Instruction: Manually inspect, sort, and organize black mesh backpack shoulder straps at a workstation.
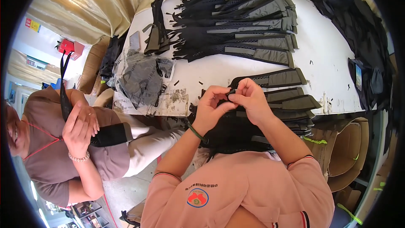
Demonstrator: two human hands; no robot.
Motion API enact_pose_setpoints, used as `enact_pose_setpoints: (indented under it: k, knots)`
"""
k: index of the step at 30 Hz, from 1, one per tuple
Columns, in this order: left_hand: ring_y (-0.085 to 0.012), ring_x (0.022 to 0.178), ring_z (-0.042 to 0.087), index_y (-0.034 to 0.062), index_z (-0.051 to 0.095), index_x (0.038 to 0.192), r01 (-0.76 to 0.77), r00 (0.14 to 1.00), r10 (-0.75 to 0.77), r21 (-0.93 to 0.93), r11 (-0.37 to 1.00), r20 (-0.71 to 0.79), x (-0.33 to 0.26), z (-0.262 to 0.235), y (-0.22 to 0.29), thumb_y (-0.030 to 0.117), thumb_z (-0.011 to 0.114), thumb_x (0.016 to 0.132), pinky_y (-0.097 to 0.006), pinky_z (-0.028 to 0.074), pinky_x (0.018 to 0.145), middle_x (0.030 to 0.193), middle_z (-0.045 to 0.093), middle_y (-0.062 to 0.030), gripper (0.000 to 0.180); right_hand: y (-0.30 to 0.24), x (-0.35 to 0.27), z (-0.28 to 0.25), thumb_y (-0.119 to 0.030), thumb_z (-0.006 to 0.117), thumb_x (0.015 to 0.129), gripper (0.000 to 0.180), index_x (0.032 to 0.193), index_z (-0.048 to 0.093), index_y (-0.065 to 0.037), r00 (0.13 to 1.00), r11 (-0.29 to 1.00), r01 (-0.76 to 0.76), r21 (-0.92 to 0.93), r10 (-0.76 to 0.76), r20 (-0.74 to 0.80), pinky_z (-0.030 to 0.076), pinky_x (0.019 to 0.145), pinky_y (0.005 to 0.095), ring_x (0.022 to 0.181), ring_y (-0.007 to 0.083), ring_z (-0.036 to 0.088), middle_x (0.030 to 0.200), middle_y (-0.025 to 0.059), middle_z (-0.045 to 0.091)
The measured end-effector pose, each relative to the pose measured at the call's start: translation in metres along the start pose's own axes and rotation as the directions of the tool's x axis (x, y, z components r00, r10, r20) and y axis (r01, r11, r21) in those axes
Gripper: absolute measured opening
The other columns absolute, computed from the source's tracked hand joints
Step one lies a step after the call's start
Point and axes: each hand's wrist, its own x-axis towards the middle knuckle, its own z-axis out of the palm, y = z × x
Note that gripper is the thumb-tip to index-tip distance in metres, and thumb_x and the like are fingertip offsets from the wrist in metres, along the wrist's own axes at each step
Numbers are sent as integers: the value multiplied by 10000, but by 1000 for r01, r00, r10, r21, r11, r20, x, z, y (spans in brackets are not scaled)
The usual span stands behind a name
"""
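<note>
My left hand (214,106) and my right hand (252,101) meet above the table's front edge, fingertips pinched together. Between them is the small end of a black strap (231,93); how it continues is partly hidden by my fingers. Beside my right hand lies a black padded strap with a grey end panel (278,78). More such straps (295,103) are layered under my right forearm, hanging over the edge towards my lap. A dark cord circles my left wrist.
Rows of black-and-grey straps (240,27) cover the white table's (316,55) far side. A clear plastic bag (141,78) and a phone (134,41) lie left. Black fabric (358,29) is heaped right, above an open cardboard box (348,154). A co-worker (80,135) holds a black strap at left.
</note>
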Motion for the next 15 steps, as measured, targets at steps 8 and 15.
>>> enact_pose_setpoints:
  k: [8,15]
  knots:
    - [-126,828,500,55,580,970,-180,980,144,289,940,141,-3,-4,-9,-34,675,759,-245,426,722,1008,507,-44,248,-26,0,-9,-130,563,899,124,943,596,-19,989,893,-5,-450,71,130,427,567,211,611,44,479,761,-17,563]
    - [-127,792,522,53,556,975,-141,978,106,192,971,180,-15,-4,-13,-49,627,795,-243,438,694,956,524,-41,219,-34,9,-10,-161,590,889,143,835,590,-29,993,804,20,-594,52,105,408,575,199,621,36,470,714,-33,555]
